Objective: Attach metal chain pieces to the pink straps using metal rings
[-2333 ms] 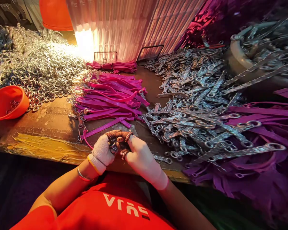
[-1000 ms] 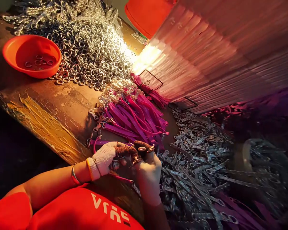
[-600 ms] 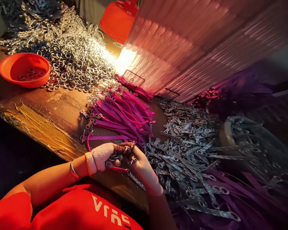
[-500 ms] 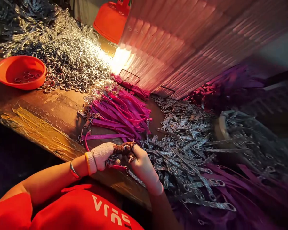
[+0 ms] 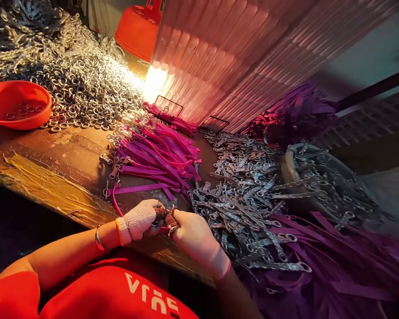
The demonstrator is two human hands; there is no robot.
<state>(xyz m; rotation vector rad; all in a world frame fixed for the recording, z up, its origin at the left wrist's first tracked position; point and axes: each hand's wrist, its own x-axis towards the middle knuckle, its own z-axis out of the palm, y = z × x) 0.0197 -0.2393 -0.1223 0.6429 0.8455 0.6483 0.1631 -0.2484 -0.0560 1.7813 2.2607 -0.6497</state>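
Both my hands wear pale gloves with dark brown wrapping on the fingertips, and they meet at the table's front edge. My left hand [image 5: 141, 219] is closed around a magenta strap [image 5: 117, 206], whose loop rises behind the wrist. Dark metal pieces show partly under its fingers; their shape is hard to make out. Close against it, my right hand [image 5: 197, 235] pinches with thumb and fingers where the strap comes out between the hands. What lies inside the pinch is mostly hidden. Just beyond the hands lies a pile of magenta straps [image 5: 156, 153] with metal rings on their ends.
A heap of metal rings [image 5: 83, 95] lies at the back left beside an orange bowl [image 5: 18, 122] holding several rings. Braided metal pieces [image 5: 242, 190] cover the right, near a filled tub [image 5: 290, 164]. Purple straps [image 5: 346, 261] lie lower right. An orange lamp [image 5: 138, 33] hangs by a corrugated panel [image 5: 199, 62].
My hands have drawn closer together and slightly lower. The ring seen at my right fingertips is no longer visible, nor is the braided metal piece below that hand. The view has shifted rightward.
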